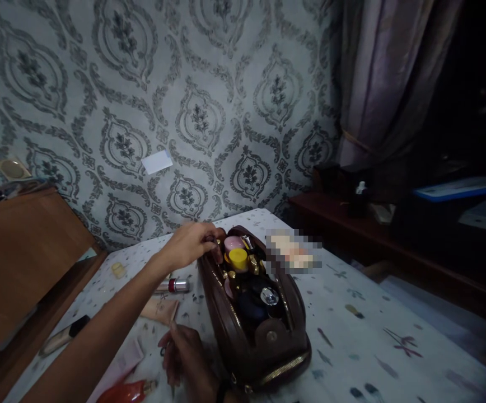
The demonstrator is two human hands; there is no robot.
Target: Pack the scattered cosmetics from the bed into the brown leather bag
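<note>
A brown leather cosmetic bag (222, 330) lies unzipped on the table, packed with make-up. Inside show a yellow-lidded jar (238, 259), a pink round lid (233, 243), gold-capped pieces and a dark item with a clear faceted knob (269, 296). My left hand (192, 243) reaches to the bag's far left rim, its fingers closed at the opening; what they grip there is hidden. Close to the bag's near left side, my right hand (186, 358) is low over the table, fingers loosely curled and thumb apart, with nothing plainly in it. A dark band circles its wrist.
Left of the bag lie a silver and red lipstick tube (178, 285), a beige squeeze tube (161, 309), a pink tube (121, 364), a red bottle (127, 392) and a black-capped bottle (64, 336). A blurred-out item (294, 249) sits right of the bag. A wooden panel (28, 257) borders the left.
</note>
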